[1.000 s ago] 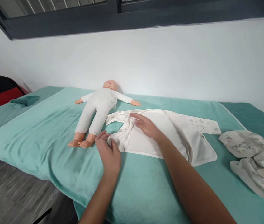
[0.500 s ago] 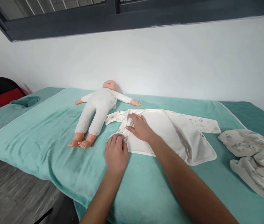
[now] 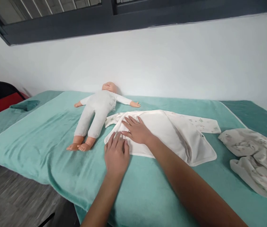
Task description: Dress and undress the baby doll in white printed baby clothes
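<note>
Across the green blanket [image 3: 145, 189] in front of me lies a white garment [image 3: 161, 126], spread out sideways, one sleeve reaching to the right and the other, at the left, ending just beside the legs of a doll [image 3: 100, 104]. My right hand [image 3: 137, 130] rests palm down on the left part of the garment, fingers spread wide over the cloth and gripping nothing. My left hand [image 3: 116, 153] lies just nearer to me, palm down too, its fingers a little parted over the near left corner; they press flat rather than pinch, and the two hands almost meet. My right forearm [image 3: 183, 176] crosses the garment's near edge, and beyond it the right-hand flap falls into a deep crease, with a small dark fastener by its edge. Small printed figures show on both sleeves. The doll lies on its back, left of the garment, in a white body covering, arms out to the sides, bare feet towards me and head towards the white wall [image 3: 159, 63]. At the far right a crumpled patterned cloth [image 3: 263, 160] sits on the blanket, near the end of the right sleeve. Above the wall runs a dark window frame [image 3: 65, 30].
</note>
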`<action>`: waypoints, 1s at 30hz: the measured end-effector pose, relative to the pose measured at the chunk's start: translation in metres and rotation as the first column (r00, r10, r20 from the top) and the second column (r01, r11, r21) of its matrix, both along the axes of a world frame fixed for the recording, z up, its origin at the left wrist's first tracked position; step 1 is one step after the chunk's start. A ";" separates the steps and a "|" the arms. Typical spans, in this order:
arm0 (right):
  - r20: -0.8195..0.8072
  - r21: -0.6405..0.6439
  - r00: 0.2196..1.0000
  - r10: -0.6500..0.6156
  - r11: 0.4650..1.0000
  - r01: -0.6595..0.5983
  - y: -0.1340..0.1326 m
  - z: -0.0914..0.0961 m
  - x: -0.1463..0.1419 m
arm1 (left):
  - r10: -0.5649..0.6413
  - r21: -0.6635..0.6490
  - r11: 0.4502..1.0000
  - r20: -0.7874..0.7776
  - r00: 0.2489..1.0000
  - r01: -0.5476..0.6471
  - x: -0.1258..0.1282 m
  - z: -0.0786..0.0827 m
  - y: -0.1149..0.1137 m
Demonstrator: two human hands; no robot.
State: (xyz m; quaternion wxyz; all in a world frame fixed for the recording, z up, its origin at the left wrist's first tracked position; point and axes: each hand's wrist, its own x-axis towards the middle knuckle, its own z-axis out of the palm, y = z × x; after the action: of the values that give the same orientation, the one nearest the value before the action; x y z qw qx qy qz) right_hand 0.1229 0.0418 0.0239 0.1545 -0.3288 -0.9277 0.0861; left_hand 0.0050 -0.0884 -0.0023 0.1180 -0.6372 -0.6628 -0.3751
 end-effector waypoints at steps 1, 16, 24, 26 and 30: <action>-0.003 -0.001 1.000 -0.005 1.000 0.005 0.000 0.000 -0.001 | -0.040 0.006 0.999 -0.012 0.999 0.040 0.001 0.001 -0.001; 0.019 -0.072 0.981 -0.194 0.978 0.195 0.043 0.001 -0.006 | -0.179 0.016 0.984 0.040 0.983 0.179 0.003 0.007 -0.004; 0.028 -0.071 0.931 -0.363 0.929 0.364 0.044 -0.001 -0.007 | -0.146 -0.081 0.986 0.032 0.989 0.149 0.002 0.003 0.001; 0.042 -0.076 0.901 -0.432 0.898 0.434 0.044 -0.001 -0.005 | -0.181 -0.133 0.975 -0.013 0.983 0.177 0.002 0.004 0.001; 0.132 -0.051 0.846 -0.516 0.849 0.526 0.048 -0.001 0.008 | -0.222 -0.198 0.958 -0.068 0.973 0.205 0.002 0.006 0.000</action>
State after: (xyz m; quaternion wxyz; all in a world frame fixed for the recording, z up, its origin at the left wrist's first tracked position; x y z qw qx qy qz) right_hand 0.1304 0.0903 0.0227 0.1052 -0.5787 -0.8064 0.0616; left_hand 0.0073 -0.0881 0.0039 0.0452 -0.7296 -0.6168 -0.2918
